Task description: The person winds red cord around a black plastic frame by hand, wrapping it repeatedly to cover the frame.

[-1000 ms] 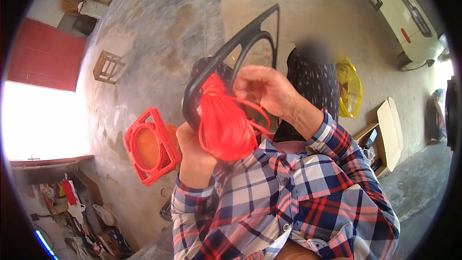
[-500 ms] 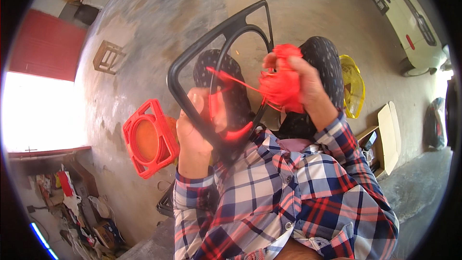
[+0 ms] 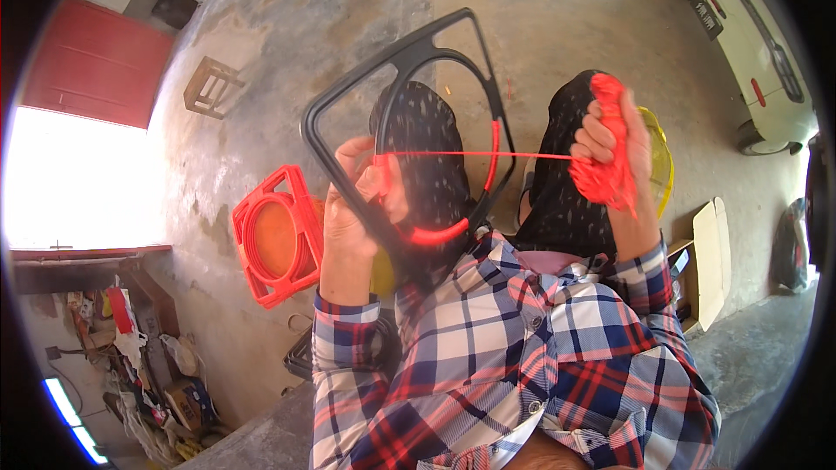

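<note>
My left hand (image 3: pixel 344 218) grips the lower left side of a black frame (image 3: pixel 402 54) with a round ring inside it. Red cord is wound around parts of the ring, with one red wrapped section (image 3: pixel 440 234) at its bottom and others on its right and left sides. My right hand (image 3: pixel 641 152) is closed around a loose bundle of red plastic cord (image 3: pixel 616 170), above my right knee. A taut red strand (image 3: pixel 522 155) runs between the bundle and the ring's left side, where my left fingers press on it.
A red frame with a round centre (image 3: pixel 310 248) is left of my left forearm. A yellow bag (image 3: pixel 664 161) lies beyond my right knee, near an open cardboard box (image 3: pixel 711 252). Farther off are a small wooden stool (image 3: pixel 209 87) and a parked white vehicle (image 3: pixel 740 35).
My right hand has moved right with the cord bundle, away from the ring. The strand is now longer and almost level. My left hand still holds the frame.
</note>
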Demonstrator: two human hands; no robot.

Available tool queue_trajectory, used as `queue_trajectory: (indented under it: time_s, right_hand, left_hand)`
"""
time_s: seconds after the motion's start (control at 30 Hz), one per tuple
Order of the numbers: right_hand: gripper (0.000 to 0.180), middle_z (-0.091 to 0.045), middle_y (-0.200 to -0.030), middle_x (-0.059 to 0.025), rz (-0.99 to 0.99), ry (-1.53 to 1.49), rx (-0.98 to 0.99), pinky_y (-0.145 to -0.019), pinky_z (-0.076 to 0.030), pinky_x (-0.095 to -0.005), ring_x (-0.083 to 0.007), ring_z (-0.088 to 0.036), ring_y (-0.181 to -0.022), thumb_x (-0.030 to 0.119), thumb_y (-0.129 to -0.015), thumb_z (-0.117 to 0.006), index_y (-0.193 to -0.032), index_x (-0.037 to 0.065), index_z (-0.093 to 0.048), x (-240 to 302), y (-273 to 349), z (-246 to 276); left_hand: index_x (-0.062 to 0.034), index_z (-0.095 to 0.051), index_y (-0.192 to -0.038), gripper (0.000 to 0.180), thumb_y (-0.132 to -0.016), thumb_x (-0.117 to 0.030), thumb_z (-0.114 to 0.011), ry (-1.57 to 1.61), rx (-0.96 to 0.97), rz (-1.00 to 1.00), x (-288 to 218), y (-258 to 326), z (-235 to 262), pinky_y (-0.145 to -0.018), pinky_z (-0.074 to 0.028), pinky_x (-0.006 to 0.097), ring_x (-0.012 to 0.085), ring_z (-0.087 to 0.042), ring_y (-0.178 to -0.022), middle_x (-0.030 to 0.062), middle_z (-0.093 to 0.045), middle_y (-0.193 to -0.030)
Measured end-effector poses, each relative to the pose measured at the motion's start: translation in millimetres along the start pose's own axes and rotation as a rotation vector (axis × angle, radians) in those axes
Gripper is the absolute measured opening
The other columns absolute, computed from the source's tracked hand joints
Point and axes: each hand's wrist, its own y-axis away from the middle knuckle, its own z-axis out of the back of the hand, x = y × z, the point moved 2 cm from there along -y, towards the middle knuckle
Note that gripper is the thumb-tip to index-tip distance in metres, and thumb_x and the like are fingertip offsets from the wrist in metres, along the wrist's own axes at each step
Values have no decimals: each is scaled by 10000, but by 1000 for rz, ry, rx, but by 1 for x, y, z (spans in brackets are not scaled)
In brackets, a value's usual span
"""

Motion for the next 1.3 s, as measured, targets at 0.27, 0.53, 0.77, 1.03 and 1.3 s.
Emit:
queue_trajectory:
  time_s: [0.27,0.53,0.77,1.03,1.3]
  right_hand:
    - [507,-659,-1019,-125,-245,336,168,-845,-498,-297,-182,-640,-916,64,-836,-653,-1298,-19,-459,-49,-8,-91]
    - [156,-669,-884,-91,-81,649,178,-779,-500,-290,-142,-631,-841,108,-864,-652,-968,-7,-633,-66,-27,-103]
    - [346,-648,-1068,-98,-385,-152,95,-840,-502,-347,-193,-624,-966,203,-899,-613,-1165,-14,-569,-96,-23,-60]
    - [253,-664,-1067,-100,-91,-16,-44,-985,-422,-345,-187,-622,-1008,164,-881,-570,-1064,-1,-626,-77,-51,-15]
    - [475,-609,-846,-106,97,-96,444,-865,-450,-441,-283,-610,-771,487,-900,-524,-1041,35,-500,-19,-9,-44]
  left_hand:
    - [-4,-577,-1143,378,-956,-331,-542,67,-57,43,11,0,-19,-457,-424,225,135,-550,-619,125,-626,-970]
    - [-37,-632,-1086,316,-902,-293,-613,204,101,112,26,1,-37,-614,-565,323,230,-683,-886,128,-671,-1049]
    - [10,-509,-1233,329,-942,-142,-490,440,69,300,22,18,-76,-983,-424,359,215,-549,-1120,105,-566,-1213]
    - [29,-573,-1182,548,-901,-434,-490,184,101,211,10,14,-73,-420,-309,283,206,-518,-601,197,-622,-993]
    - [-66,-575,-1179,272,-934,-184,-575,124,165,30,5,2,-15,-415,-335,214,150,-494,-618,160,-556,-941]
